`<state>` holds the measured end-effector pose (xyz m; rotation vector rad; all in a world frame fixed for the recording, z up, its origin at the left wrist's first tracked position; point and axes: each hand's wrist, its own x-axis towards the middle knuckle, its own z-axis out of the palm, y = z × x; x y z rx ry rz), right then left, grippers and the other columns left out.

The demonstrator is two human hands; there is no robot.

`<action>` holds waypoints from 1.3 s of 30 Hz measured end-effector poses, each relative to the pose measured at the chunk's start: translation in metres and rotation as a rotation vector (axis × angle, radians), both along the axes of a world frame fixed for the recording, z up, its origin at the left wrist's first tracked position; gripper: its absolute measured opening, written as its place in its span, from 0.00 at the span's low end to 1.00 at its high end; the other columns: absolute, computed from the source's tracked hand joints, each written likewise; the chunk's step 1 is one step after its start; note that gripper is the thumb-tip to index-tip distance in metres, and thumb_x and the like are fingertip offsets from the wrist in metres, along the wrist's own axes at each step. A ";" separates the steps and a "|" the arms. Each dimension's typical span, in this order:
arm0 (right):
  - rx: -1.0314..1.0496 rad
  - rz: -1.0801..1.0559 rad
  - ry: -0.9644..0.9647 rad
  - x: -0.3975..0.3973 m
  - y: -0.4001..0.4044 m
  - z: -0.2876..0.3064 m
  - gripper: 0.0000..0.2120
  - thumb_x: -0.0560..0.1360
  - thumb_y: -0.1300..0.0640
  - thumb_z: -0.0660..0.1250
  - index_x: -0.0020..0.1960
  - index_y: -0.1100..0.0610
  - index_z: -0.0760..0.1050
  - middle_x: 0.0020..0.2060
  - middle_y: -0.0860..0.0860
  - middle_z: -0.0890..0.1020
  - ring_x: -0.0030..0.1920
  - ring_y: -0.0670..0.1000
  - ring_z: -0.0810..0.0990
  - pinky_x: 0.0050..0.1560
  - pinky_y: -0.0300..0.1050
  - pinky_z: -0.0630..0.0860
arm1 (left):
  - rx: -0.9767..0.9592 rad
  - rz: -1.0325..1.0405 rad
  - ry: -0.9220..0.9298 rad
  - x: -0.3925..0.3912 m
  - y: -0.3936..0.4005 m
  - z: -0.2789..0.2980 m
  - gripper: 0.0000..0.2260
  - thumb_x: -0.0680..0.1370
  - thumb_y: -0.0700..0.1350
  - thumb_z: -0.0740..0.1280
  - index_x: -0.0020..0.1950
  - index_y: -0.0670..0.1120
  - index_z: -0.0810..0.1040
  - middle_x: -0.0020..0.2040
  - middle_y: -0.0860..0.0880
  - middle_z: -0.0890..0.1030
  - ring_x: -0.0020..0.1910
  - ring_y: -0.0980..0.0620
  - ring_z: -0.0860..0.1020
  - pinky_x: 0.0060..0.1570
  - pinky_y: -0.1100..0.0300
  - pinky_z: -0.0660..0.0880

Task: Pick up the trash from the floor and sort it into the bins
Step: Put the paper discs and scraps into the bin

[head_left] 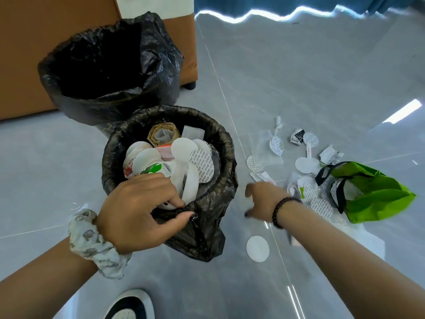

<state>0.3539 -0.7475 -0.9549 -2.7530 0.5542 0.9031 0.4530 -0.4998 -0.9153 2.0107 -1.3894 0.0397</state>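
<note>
The fingers (174,201) of the left hand (138,210) pinch the black liner at the rim of the near bin (226,157), which is full of white discs and wrappers. The right hand (264,201) hangs above the floor (322,77), its fingers loosely spread and holding nothing. Trash (303,165) lies scattered on the floor just beyond it, beside a green bag (377,194). One white disc (257,248) lies nearer. A second bin (161,72) stands behind.
</note>
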 end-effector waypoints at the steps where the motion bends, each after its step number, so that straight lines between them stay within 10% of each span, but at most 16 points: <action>1: 0.001 0.043 0.105 -0.011 0.004 -0.013 0.29 0.69 0.47 0.72 0.66 0.56 0.68 0.61 0.54 0.74 0.61 0.55 0.74 0.58 0.48 0.74 | 0.001 0.001 0.002 0.000 0.000 0.000 0.12 0.72 0.54 0.70 0.35 0.46 0.80 0.32 0.55 0.76 0.32 0.55 0.73 0.33 0.56 0.72; 6: 0.143 -0.010 0.178 -0.062 0.012 -0.070 0.33 0.68 0.49 0.74 0.68 0.53 0.63 0.61 0.52 0.70 0.60 0.55 0.74 0.57 0.48 0.75 | 0.001 -0.001 -0.005 0.000 -0.001 0.001 0.13 0.72 0.53 0.70 0.35 0.45 0.80 0.32 0.53 0.77 0.32 0.53 0.74 0.32 0.54 0.72; 14: 0.225 -0.082 -0.001 -0.079 0.006 -0.102 0.12 0.70 0.62 0.68 0.50 0.50 0.73 0.49 0.48 0.69 0.51 0.50 0.74 0.48 0.40 0.72 | 0.000 0.001 -0.031 -0.001 -0.002 0.001 0.14 0.72 0.53 0.70 0.34 0.44 0.79 0.31 0.52 0.76 0.31 0.52 0.74 0.31 0.53 0.72; 24: 0.821 -0.812 -1.199 0.025 0.014 0.062 0.10 0.72 0.66 0.70 0.49 0.57 0.74 0.38 0.48 0.77 0.36 0.46 0.78 0.28 0.36 0.77 | 0.001 -0.004 -0.046 -0.001 -0.002 0.001 0.13 0.72 0.53 0.70 0.34 0.44 0.79 0.31 0.52 0.76 0.31 0.51 0.73 0.31 0.53 0.71; 28: 0.847 -0.699 -1.476 0.033 0.037 0.094 0.12 0.71 0.67 0.70 0.47 0.52 0.74 0.37 0.47 0.80 0.36 0.48 0.79 0.29 0.43 0.79 | 0.011 -0.004 -0.062 -0.001 -0.002 0.001 0.13 0.72 0.54 0.70 0.35 0.45 0.79 0.32 0.52 0.77 0.32 0.52 0.74 0.32 0.54 0.72; 39: 0.379 -0.188 -1.283 0.024 0.061 0.050 0.04 0.71 0.61 0.70 0.45 0.56 0.82 0.39 0.48 0.79 0.33 0.44 0.74 0.37 0.28 0.70 | 0.020 -0.004 -0.064 -0.001 -0.001 0.001 0.12 0.72 0.53 0.71 0.36 0.45 0.80 0.32 0.52 0.77 0.32 0.52 0.74 0.33 0.55 0.72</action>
